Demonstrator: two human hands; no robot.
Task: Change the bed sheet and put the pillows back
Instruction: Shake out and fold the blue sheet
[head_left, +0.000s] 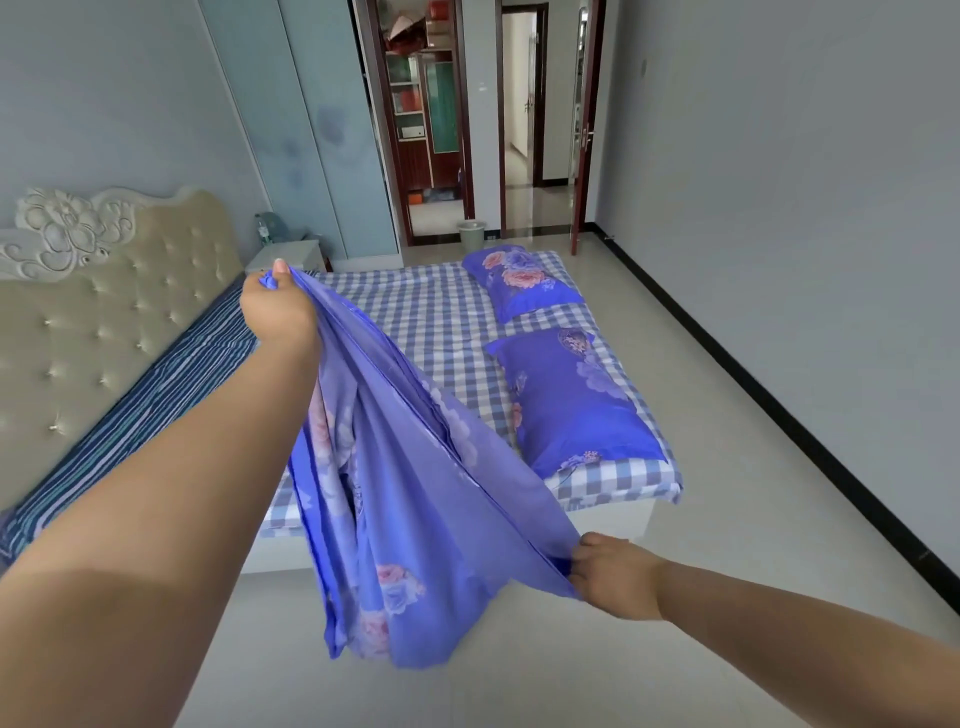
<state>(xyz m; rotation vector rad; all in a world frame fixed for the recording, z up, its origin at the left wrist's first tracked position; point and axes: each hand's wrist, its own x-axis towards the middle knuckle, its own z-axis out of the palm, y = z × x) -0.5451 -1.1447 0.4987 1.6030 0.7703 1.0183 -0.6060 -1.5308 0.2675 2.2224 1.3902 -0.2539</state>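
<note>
Head view: both hands, left and right, grip floral sheet (folded); bin contents unseen

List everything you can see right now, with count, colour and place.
sheet: 1, purple floral, hanging folded between both hands at the bed's near side
pillows: 2, blue floral, along the bed's foot end
bed: 1, blue-white check cover, blue striped strip by the headboard
headboard: 1, beige tufted, left
nightstand: 1, white, beyond the headboard
bottle: 1, clear, on the nightstand
bin: 1, pale green, by the doorway
door: 1, dark red, open
left hand: grips the sheet's upper corner
right hand: grips the sheet's lower corner
</note>
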